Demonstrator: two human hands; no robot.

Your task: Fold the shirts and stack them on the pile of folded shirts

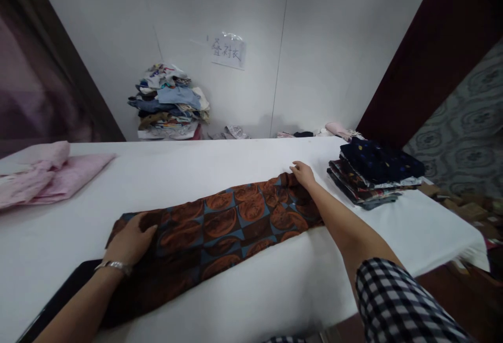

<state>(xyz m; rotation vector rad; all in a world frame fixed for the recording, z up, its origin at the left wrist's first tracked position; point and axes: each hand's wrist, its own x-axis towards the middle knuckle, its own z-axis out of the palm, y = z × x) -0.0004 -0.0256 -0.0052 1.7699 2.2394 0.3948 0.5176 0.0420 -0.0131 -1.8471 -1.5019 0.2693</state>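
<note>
A brown and blue patterned garment (pixel 220 227) lies folded into a long strip across the white table (pixel 176 170). My left hand (pixel 129 240), a metal bracelet at its wrist, rests flat on the strip's near left end, fingers stretched out. My right hand (pixel 303 172) lies on the far right end of the strip, fingers extended and pressing the fabric. Neither hand grips anything.
A stack of folded dark patterned clothes (pixel 373 172) sits at the table's right. Pink fabric (pixel 47 175) lies at the left. A pile of mixed clothes (pixel 168 102) stands against the white wall, under a paper sign (pixel 228 50). A dark flat object (pixel 58 296) shows under my left arm.
</note>
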